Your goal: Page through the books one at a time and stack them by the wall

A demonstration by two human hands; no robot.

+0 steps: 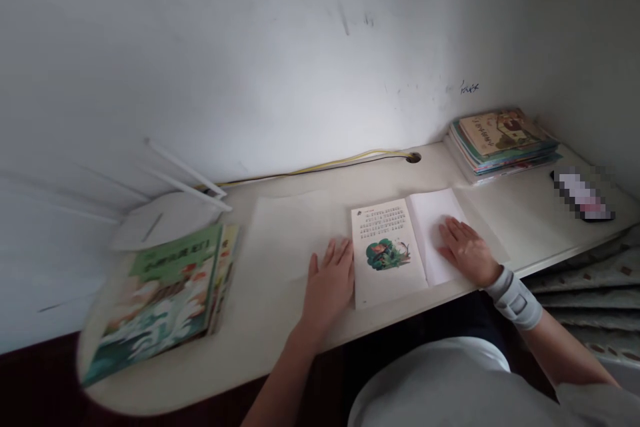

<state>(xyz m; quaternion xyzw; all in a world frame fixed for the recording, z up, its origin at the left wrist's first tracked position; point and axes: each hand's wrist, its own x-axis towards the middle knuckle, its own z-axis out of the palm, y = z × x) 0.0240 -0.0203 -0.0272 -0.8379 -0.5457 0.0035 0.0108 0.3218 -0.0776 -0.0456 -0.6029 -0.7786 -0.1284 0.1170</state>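
Cream-coloured, the desk (pixel 273 330) is bearing a spread illustrated book (pixel 417 247) toward its front, where the left hand (pixel 330 283), empty, fingers extended and slightly parted, is resting just beside the printed page (pixel 387 290) while the right hand (pixel 469 250), flattened and gripping nothing, is touching the pale facing page (pixel 430 230).

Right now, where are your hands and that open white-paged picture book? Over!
Left hand: palm down, beside the open white-paged book. Right hand: flat on its plain right page, hiding part. Printed left page, green-leafed illustration: uncovered.
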